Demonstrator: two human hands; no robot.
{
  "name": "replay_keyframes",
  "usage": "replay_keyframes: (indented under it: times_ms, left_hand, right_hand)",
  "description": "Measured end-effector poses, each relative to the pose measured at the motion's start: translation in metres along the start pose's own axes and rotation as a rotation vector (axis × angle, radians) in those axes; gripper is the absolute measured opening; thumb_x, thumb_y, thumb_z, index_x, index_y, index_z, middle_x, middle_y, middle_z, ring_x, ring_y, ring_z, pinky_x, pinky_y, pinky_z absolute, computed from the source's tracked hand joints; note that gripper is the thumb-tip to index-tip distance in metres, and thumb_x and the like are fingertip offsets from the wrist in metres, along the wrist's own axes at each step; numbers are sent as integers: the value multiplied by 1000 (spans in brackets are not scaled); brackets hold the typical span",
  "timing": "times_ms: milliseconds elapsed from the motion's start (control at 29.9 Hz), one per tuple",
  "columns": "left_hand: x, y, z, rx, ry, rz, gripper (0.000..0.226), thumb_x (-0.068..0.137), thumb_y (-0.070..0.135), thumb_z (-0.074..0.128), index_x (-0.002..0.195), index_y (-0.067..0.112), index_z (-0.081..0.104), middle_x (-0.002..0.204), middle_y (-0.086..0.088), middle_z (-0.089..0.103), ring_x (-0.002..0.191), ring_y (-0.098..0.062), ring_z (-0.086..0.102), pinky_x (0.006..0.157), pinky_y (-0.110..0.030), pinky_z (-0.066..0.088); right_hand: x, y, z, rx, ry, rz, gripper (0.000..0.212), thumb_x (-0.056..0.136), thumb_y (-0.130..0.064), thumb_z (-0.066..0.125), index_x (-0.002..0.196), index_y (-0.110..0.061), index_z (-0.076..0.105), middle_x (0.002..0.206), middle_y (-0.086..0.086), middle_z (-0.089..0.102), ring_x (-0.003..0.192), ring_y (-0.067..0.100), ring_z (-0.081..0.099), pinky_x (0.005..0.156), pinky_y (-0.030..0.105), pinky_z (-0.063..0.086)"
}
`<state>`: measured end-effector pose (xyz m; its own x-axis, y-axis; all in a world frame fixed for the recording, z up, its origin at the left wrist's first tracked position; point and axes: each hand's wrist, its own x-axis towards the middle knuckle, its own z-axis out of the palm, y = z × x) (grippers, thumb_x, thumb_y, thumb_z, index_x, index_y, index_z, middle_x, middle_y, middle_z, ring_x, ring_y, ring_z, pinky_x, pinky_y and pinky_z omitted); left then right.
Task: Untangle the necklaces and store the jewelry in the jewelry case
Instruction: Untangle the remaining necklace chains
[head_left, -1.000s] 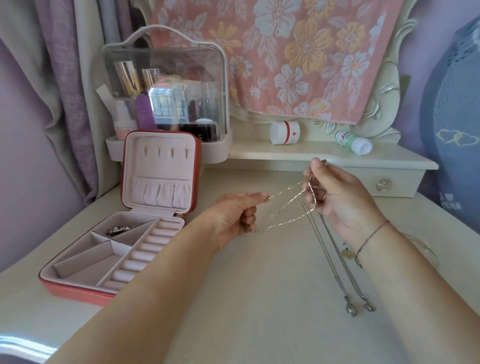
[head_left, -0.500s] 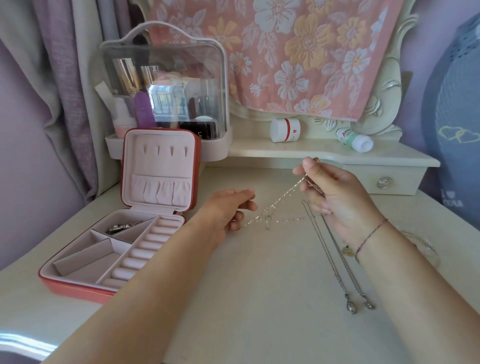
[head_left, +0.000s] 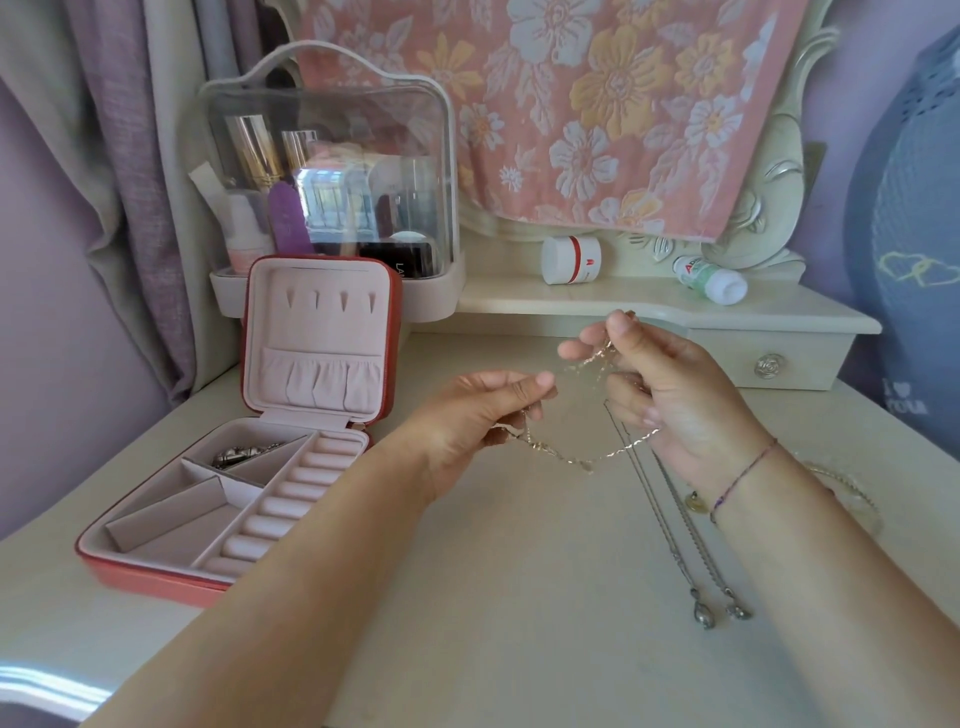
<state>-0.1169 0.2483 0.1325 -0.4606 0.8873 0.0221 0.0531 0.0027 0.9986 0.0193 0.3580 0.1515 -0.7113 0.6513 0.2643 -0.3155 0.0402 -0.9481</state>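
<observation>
A clear cosmetics box (head_left: 332, 171) stands left of a white jar (head_left: 570, 259) and a toppled bottle (head_left: 711, 279), below a floral towel (head_left: 571, 104).

This is a bedroom at home, at a cream dressing table (head_left: 519, 597). A clear cosmetics organizer (head_left: 332, 176) stands upper left, beside lilac curtains (head_left: 119, 156). A floral towel (head_left: 597, 104) drapes the carved mirror frame (head_left: 779, 171) at top.
</observation>
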Motion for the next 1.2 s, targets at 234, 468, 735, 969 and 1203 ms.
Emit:
replay_keyframes:
  times_ms: [234,468,735,969,1203]
  left_hand:
    - [2,4,-3,-307,70,17,30,92,29,58,64,20,59,53,2,45,61,-13,50,85,-33,42]
    - [1,6,-3,-282,104,14,36,93,23,55,59,18,45,50,2,36,46,-13,32,58,-28,37]
    - [-2,4,2,-55,50,-75,13,89,14,59,76,16,57,68,2,53,50,-11,38,51,-22,30]
    - [-6,2,6,103,7,8,21,80,37,69,96,24,74,103,10,73,103,-6,61,96,-30,38]
    - [-6,4,11,-90,40,180,28,68,40,70,85,18,73,87,7,73,90,-4,63,93,-25,42]
  right_hand:
    - [2,3,-1,-21,20,12,29,83,-42,57,83,-15,69,105,6,71,38,8,21,42,17,18]
    - [4,5,1,-24,47,21,25,73,-42,62,74,-21,73,94,-6,72,82,11,56,74,25,41]
    - [3,7,2,-45,-23,-28,24,79,-34,60,85,-16,74,75,-6,66,68,7,52,72,23,38]
    - [2,8,4,-91,-51,-67,21,77,-32,63,81,-17,77,86,-3,67,68,7,46,72,22,39]
    - [2,8,7,-105,-52,-83,18,74,-32,65,76,-20,78,86,8,62,66,7,44,69,21,39]
